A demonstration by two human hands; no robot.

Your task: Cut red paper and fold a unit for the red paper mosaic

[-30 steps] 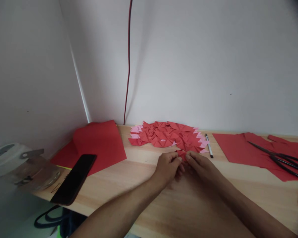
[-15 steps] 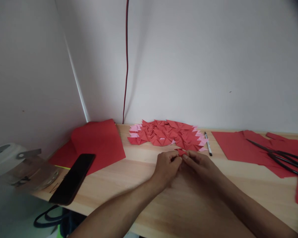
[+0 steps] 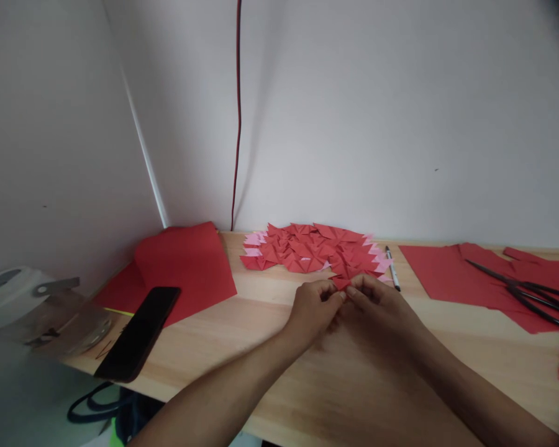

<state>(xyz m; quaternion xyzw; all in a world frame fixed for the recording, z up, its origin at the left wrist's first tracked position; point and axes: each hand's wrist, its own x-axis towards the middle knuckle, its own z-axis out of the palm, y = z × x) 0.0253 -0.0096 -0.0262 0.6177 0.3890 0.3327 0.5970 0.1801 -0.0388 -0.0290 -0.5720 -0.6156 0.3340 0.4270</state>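
Observation:
Between my fingertips is a small folded piece of red paper (image 3: 341,283), held just above the wooden table (image 3: 261,320). My left hand (image 3: 313,308) pinches it from the left, thumb and forefinger closed. From the right, my right hand (image 3: 378,303) pinches the same piece, its thumb close to the left one. The lower part of the paper is hidden by my fingers. Right behind my hands lies a spread of folded red paper pieces (image 3: 302,248), with pink folded pieces (image 3: 255,238) showing at its two ends.
At left are red paper sheets (image 3: 186,261), a black phone (image 3: 140,332) and a clear container with a white lid (image 3: 16,292). A marker (image 3: 394,268) lies right of the folded pieces. Black scissors (image 3: 517,285) rest on red paper (image 3: 440,270). A cord (image 3: 238,124) hangs along the wall.
My fingers have shifted slightly on the folded red paper, and more of its red face shows between them. The whole view has moved a little; the things on the table stay put.

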